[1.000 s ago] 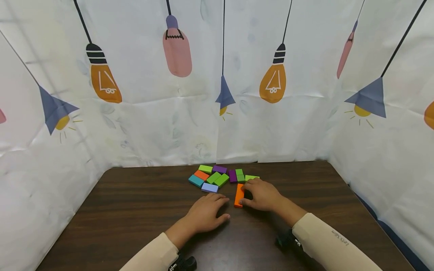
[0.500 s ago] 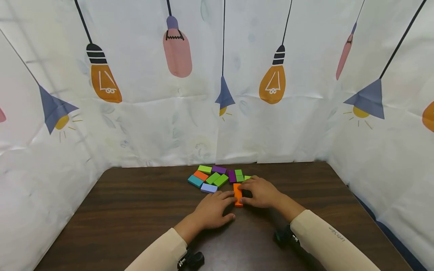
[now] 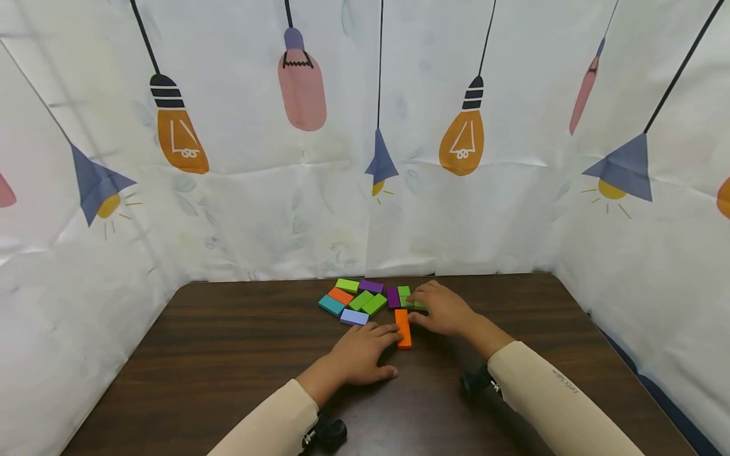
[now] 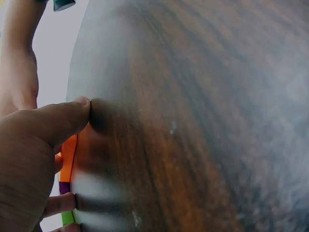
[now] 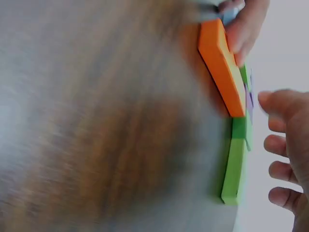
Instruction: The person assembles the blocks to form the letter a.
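An orange block [image 3: 403,330] lies lengthwise on the dark wooden table [image 3: 239,380], its far end close to the purple and green blocks. My left hand [image 3: 360,354] is at its left, relaxed fingertips touching it; in the right wrist view those fingers [image 5: 240,41] rest along the orange block [image 5: 221,67]. Its thumb [image 4: 72,116] stays apart, toward me. Over the green blocks [image 3: 404,296] at the right end of the group hovers my right hand [image 3: 441,310], fingers loosely bent and holding nothing. Part of a light green block [image 5: 232,174] is covered by that hand in the head view.
Left of there, several flat blocks lie together: a teal block [image 3: 331,305], a red-orange block [image 3: 340,296], a lavender block [image 3: 354,317], green ones [image 3: 374,304] and purple ones [image 3: 371,287]. A white lamp-print curtain [image 3: 256,209] rises behind the table's far edge.
My right hand has let go of the orange block and moved forward over the green blocks. My left hand has come right to touch the orange block, which has turned slightly.
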A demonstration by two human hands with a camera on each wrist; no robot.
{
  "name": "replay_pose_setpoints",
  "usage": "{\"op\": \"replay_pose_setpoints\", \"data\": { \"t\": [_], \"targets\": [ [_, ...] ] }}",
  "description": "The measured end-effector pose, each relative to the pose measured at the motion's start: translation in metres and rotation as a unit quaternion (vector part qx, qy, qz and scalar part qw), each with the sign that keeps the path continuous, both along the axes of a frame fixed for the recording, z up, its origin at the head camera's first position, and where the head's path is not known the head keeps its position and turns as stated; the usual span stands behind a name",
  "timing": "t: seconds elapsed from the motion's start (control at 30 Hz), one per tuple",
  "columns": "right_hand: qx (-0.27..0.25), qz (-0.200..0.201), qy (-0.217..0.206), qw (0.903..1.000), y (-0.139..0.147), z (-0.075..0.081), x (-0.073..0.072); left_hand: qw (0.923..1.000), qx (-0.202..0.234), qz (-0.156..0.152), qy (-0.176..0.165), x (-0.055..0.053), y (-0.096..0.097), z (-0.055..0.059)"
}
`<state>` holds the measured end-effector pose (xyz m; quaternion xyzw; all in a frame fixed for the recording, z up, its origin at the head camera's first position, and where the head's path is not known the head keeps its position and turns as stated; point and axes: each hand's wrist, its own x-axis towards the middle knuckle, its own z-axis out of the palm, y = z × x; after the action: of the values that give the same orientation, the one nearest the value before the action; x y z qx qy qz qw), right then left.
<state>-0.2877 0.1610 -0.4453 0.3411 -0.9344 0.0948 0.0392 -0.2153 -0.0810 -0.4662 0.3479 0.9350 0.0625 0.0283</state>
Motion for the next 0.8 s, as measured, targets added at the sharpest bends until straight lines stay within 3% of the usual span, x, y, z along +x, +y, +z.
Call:
{"op": "replay_pose_setpoints", "data": {
  "t": [0.33,0.53,0.8],
  "targets": [
    [0.012,-0.027,-0.021,0.9993,-0.002,-0.006,-0.026,1.0000,0.000,0.000,-0.003,-0.001,-0.001,0.001],
    [0.016,-0.047,-0.023,0.9985,-0.003,-0.016,-0.029,1.0000,0.000,0.001,-0.007,-0.002,0.001,0.001],
    [0.008,-0.048,-0.008,0.9988,-0.003,-0.017,-0.031,1.0000,-0.004,0.002,-0.005,-0.002,0.003,0.003]
  ]
}}
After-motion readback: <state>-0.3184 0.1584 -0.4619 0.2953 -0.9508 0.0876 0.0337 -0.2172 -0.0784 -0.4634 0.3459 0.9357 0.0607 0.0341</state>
